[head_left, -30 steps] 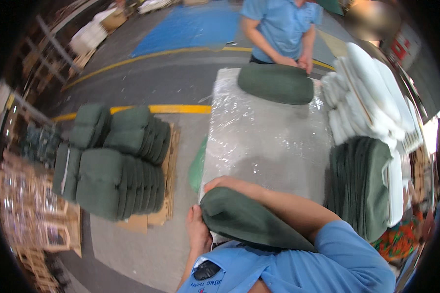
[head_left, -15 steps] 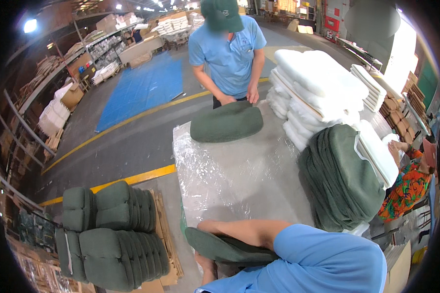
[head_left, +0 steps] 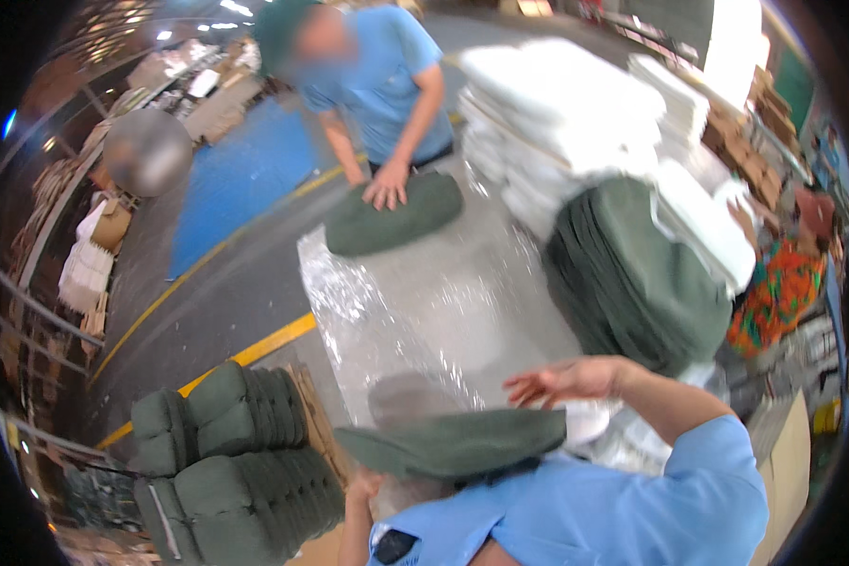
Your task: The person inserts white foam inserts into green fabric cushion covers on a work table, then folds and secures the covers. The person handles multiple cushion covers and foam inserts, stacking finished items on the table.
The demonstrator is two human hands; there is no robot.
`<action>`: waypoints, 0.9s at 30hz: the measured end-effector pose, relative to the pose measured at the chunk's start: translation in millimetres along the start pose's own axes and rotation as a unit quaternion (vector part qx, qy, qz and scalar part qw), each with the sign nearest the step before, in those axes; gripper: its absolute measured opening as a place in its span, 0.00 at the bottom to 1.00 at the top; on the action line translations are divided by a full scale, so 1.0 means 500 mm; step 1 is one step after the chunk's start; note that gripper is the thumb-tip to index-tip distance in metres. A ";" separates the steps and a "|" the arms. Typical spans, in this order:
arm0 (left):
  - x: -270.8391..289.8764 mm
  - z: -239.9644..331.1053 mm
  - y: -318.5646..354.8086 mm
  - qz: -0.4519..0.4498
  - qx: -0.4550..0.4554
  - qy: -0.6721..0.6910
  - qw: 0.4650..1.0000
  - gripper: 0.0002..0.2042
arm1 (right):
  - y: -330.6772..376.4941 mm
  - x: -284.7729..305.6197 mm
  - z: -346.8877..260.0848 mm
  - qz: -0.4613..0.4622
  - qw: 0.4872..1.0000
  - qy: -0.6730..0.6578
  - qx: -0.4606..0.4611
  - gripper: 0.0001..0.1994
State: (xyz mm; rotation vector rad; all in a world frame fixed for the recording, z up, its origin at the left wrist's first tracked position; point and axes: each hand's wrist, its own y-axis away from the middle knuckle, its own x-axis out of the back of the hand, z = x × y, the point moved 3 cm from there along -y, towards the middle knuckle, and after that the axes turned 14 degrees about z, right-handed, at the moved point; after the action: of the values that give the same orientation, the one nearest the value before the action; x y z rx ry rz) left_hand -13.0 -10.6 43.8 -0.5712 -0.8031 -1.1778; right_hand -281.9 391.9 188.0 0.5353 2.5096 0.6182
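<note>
Close to my body, a dark green fabric-covered cushion [head_left: 453, 445] is tilted at the near edge of the table. My left hand [head_left: 362, 485] grips its left end from below, the fingers partly hidden by the fabric. Above the cushion's right end, my right hand [head_left: 568, 380] is open with fingers apart and holds nothing. Across the table, a co-worker in a blue shirt presses a hand [head_left: 387, 186] flat on another green cushion [head_left: 396, 217].
The table [head_left: 424, 330] is covered in clear plastic film. At its right stand a pile of green covers [head_left: 623, 274] and stacked white padding [head_left: 566, 104]. Finished green cushions [head_left: 245, 500] are stacked on cardboard at the lower left. Another person [head_left: 774, 297] works at far right.
My right hand has come off the cushion and swung out to the right, opening. The cushion has spread wider in front of me. The co-worker now leans over, hand on the far cushion.
</note>
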 end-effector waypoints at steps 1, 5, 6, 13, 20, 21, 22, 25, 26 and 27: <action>0.001 0.000 -0.021 -0.048 -0.054 -0.076 0.994 0.20 | 0.036 0.003 0.011 -0.002 0.998 0.021 0.060 0.49; -0.036 0.053 -0.051 -0.032 0.273 0.380 0.883 0.17 | 0.122 -0.022 0.046 0.067 0.971 0.115 0.197 0.52; -0.035 0.062 -0.060 -0.047 0.285 0.395 0.872 0.18 | 0.126 -0.029 0.051 0.101 0.954 0.161 0.230 0.52; -0.026 0.128 -0.081 -0.158 0.261 0.441 0.844 0.27 | 0.059 -0.044 0.017 0.414 0.846 0.242 0.233 0.14; -0.035 0.121 -0.079 -0.161 0.269 0.381 0.870 0.28 | 0.088 -0.120 0.024 0.467 0.782 0.198 0.362 0.11; -0.037 0.121 -0.079 -0.164 0.262 0.383 0.871 0.28 | 0.091 -0.111 0.041 0.502 0.783 0.183 0.319 0.11; -0.041 0.121 -0.080 -0.167 0.255 0.385 0.871 0.28 | 0.094 -0.104 0.059 0.535 0.781 0.167 0.275 0.11; -0.049 0.108 -0.069 -0.172 0.254 0.385 0.871 0.29 | 0.101 -0.140 0.079 0.515 0.775 0.150 0.336 0.15; -0.050 0.107 -0.072 -0.174 0.251 0.385 0.871 0.29 | 0.109 -0.145 0.080 0.505 0.765 0.160 0.367 0.18; -0.049 0.106 -0.071 -0.168 0.249 0.390 0.870 0.29 | 0.119 -0.148 0.087 0.501 0.765 0.193 0.356 0.21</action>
State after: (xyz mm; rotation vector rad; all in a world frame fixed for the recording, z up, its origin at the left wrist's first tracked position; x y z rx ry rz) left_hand -64.1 33.0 55.4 0.4892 -0.4628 -1.3045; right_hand -184.2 419.5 212.4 2.3229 2.5984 0.0288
